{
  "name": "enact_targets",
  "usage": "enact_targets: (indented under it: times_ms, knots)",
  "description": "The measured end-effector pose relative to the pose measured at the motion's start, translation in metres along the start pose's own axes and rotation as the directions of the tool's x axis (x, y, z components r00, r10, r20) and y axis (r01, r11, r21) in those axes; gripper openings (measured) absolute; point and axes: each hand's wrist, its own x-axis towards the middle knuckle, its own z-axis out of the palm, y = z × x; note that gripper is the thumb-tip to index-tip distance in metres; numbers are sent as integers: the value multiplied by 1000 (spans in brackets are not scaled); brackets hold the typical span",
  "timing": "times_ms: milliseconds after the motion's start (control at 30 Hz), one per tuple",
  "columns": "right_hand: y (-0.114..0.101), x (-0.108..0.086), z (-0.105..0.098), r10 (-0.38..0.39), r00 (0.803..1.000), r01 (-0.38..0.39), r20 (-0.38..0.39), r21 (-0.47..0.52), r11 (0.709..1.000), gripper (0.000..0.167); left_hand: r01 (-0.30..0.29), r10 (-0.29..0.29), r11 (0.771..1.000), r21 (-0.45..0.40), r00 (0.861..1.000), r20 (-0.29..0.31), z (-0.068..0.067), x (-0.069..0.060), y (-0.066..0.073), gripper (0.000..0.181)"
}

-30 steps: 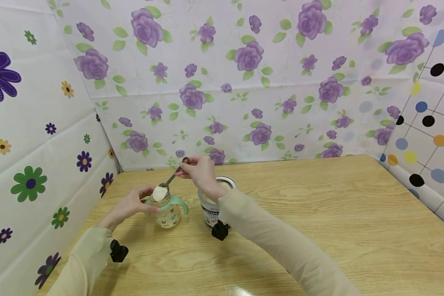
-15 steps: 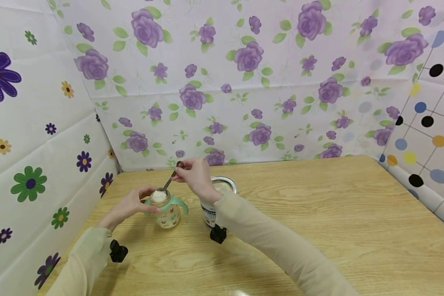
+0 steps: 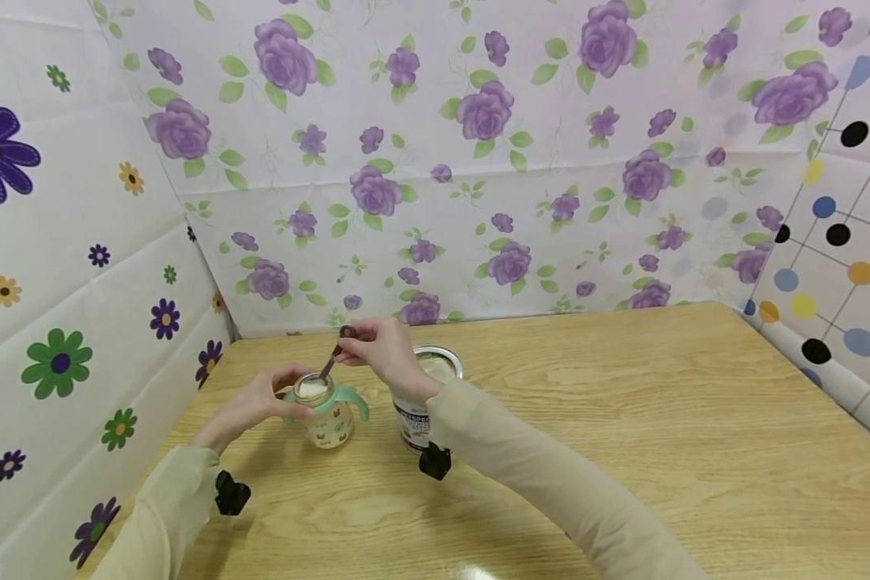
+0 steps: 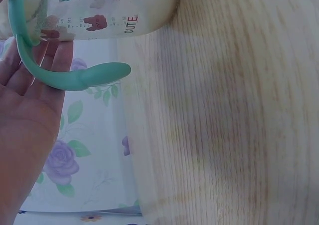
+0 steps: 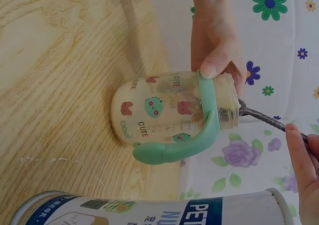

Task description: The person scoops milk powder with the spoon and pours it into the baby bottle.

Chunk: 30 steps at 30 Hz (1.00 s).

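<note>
A clear baby bottle (image 3: 329, 428) with a green two-handled collar and printed bears stands upright and uncapped on the table. My left hand (image 3: 257, 399) grips it around the neck, thumb in front. White powder shows at the bottle's mouth. Between the fingers and thumb of my right hand (image 3: 386, 351) is the handle of a dark metal spoon (image 5: 264, 117), slanting down so that its bowl is in the mouth, mostly hidden. Right beside the bottle is an open tin (image 3: 413, 420) of pale powder, partly behind my right wrist.
The wooden table (image 3: 587, 403) stretches off to the right. Flowered cloth walls (image 3: 464, 201) rise behind and at the left. Small black wrist devices (image 3: 435, 461) sit under both forearms. In the right wrist view, specks of powder (image 5: 50, 159) lie on the wood.
The spoon's heap of powder has gone down into the bottle's mouth. My right hand has moved slightly left and lower with the spoon. The left hand and the bottle have stayed put.
</note>
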Motion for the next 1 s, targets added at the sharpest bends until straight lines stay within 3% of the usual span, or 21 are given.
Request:
enact_targets:
  times_ms: [533, 1000]
  knots:
    - [0, -3, -5, -44, 987, 46, 152, -12, 999, 15, -14, 14, 1000, 10, 1000, -3, 0, -1, -2, 56]
    - [-1, -2, -11, -47, 980, 48, 195, -1, 999, 19, -26, 26, 1000, 0, 1000, 6, 0, -1, -2, 55]
